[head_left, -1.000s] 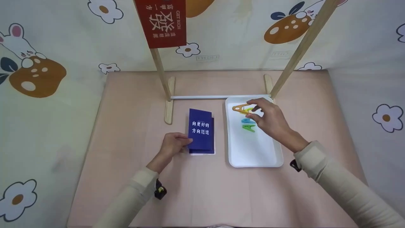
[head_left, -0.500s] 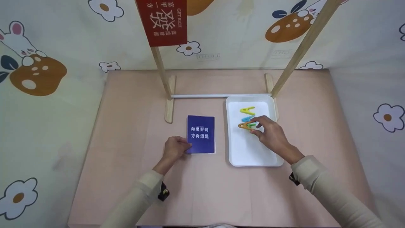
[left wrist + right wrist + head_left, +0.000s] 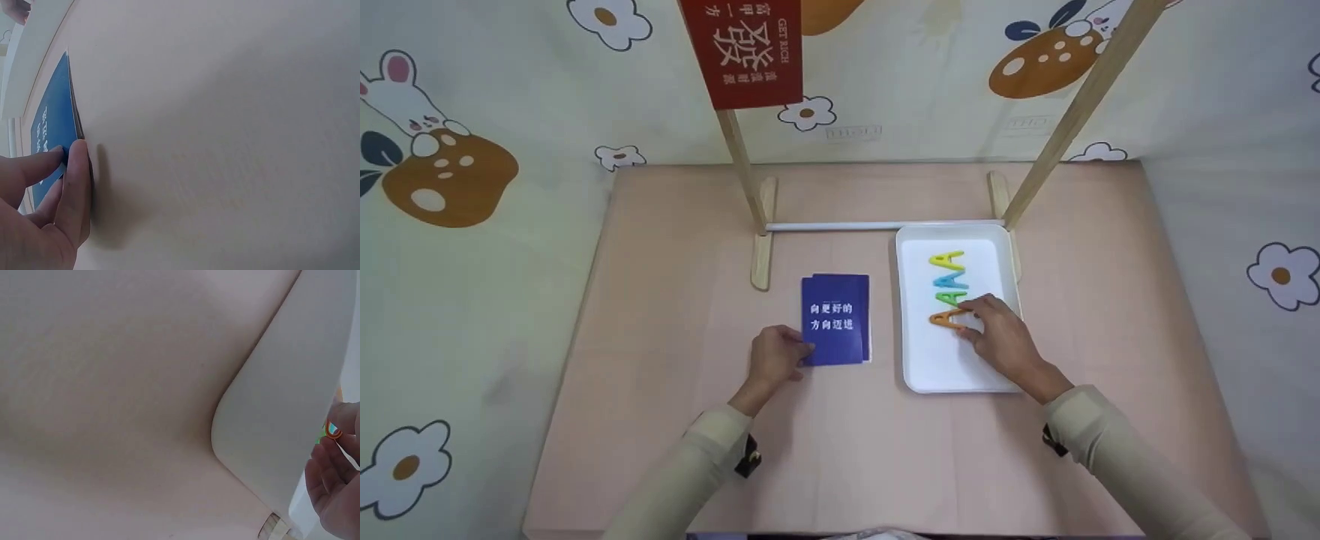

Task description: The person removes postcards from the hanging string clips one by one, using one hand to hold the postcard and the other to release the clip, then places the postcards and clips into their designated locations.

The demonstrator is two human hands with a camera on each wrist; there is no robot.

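Note:
My left hand (image 3: 774, 358) pinches the lower left edge of a blue card (image 3: 829, 337) with white characters, thumb on top. This card overlaps another blue card (image 3: 865, 292) beneath it, a little to the left of it. In the left wrist view the fingers curl round the edge of the blue card (image 3: 59, 112). Over the white tray (image 3: 960, 371), my right hand (image 3: 1003, 341) pinches an orange clothespin (image 3: 941, 320) between thumb and fingers. Beyond it in the tray lie a green clothespin (image 3: 949, 298), a blue clothespin (image 3: 951, 280) and a yellow clothespin (image 3: 946, 260).
A wooden stand rises behind, with a left post (image 3: 741, 165), a right post (image 3: 1072, 112) and a white crossbar (image 3: 840, 226) low between them. A red card (image 3: 754, 60) with characters hangs at upper left. The pink tabletop (image 3: 870, 457) meets a patterned backdrop (image 3: 547, 225).
My right hand has brought the orange clothespin toward me, from the yellow clothespin to below the green one. The blue card in my left hand has been lowered and shifted slightly left over the other.

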